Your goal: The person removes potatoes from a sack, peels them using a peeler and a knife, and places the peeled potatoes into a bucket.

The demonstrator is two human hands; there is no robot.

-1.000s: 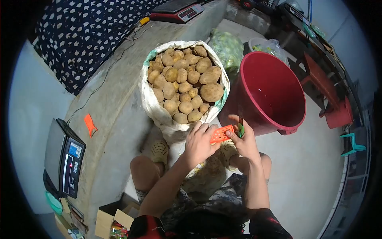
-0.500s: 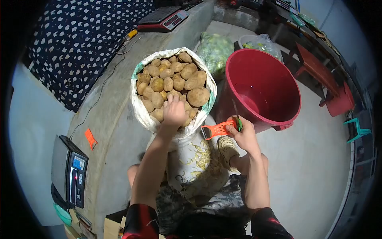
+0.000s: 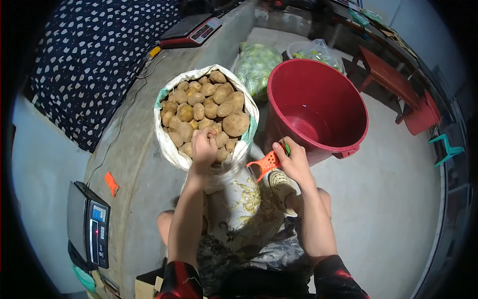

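A white woven sack stands open, full of brown unpeeled potatoes. My left hand is at the sack's near side, its fingers curled on a potato that the hand mostly hides. In my right hand is an orange peeler, gripped at its handle, with the blade end pointing left. Something green shows beside the handle. The peeler is above the floor, between the sack and a large red tub.
Peelings lie on a white sheet between my feet. A second orange peeler and a scale are on the ledge at left. Behind the tub are bags of green produce; a red bench is at right.
The view has shifted, so the sack and tub appear further left. My left hand's fingers have curled in among the potatoes. The peeler's blade end has tilted downward in my right hand.
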